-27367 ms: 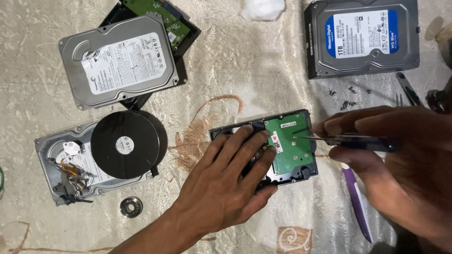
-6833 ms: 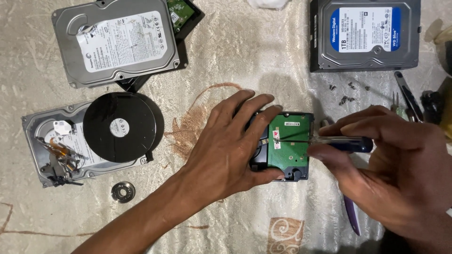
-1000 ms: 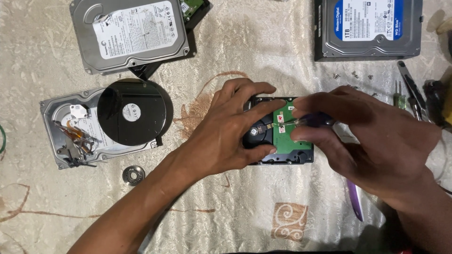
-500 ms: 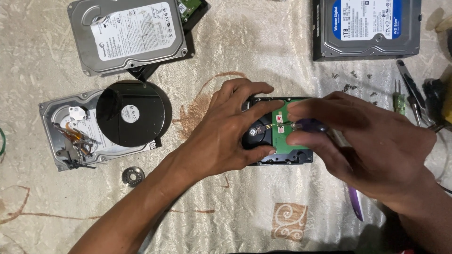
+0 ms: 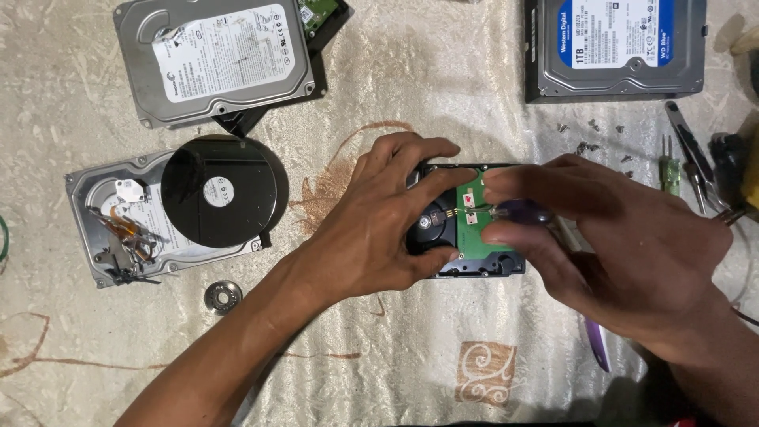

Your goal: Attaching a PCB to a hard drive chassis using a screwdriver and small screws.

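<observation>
A small black hard drive (image 5: 474, 265) lies circuit side up on the patterned cloth, its green board (image 5: 473, 237) partly showing. My left hand (image 5: 387, 217) clamps the drive from the left, fingers over its top and bottom edges. My right hand (image 5: 609, 237) grips a purple-handled screwdriver (image 5: 522, 212) with the tip down on the green board. The hands hide much of the drive.
An opened drive (image 5: 126, 229) with a loose dark platter (image 5: 221, 190) lies at left, a metal ring (image 5: 223, 296) below it. A closed silver drive (image 5: 217, 59) sits top left, a blue-labelled drive (image 5: 617, 47) top right. Loose screws (image 5: 589, 138), pliers (image 5: 692, 154) and a purple tool (image 5: 597, 344) lie at right.
My right hand has shifted slightly on the screwdriver, fingers turning around its handle. The left hand and the drive stay put.
</observation>
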